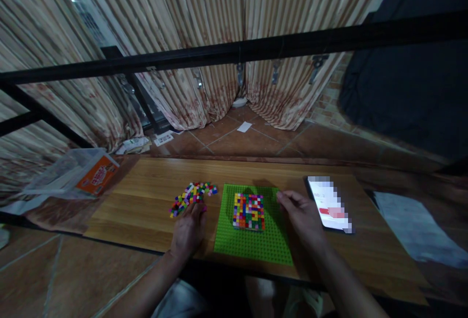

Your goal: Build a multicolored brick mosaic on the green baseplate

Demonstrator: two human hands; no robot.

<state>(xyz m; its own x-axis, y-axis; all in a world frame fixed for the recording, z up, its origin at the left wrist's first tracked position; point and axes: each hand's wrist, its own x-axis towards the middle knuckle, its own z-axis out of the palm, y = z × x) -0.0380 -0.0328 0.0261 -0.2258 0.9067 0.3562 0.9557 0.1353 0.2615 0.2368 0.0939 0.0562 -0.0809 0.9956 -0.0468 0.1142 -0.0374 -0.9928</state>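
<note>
My left hand [188, 228] is at the near edge of a pile of small loose toy bricks [193, 192] in many colours. Its fingers are bent together and touch the bricks; what they hold, if anything, is hidden. A green studded baseplate [252, 250] lies to the right of the pile. On it stands a square block of multicoloured toy bricks [248, 212], its top a patchwork of colours. Over the plate's right edge, my right hand [298, 211] has thumb and forefinger pinched together, apart from the block. Anything between those fingertips is too small to make out.
A lit phone [329, 204] lies right of my right hand on the wooden table [146, 186]. Beyond the table's left end is a clear plastic box [69, 174] with an orange label. A pale sheet [420, 228] lies at the right. A black bar [219, 54] crosses before the curtains.
</note>
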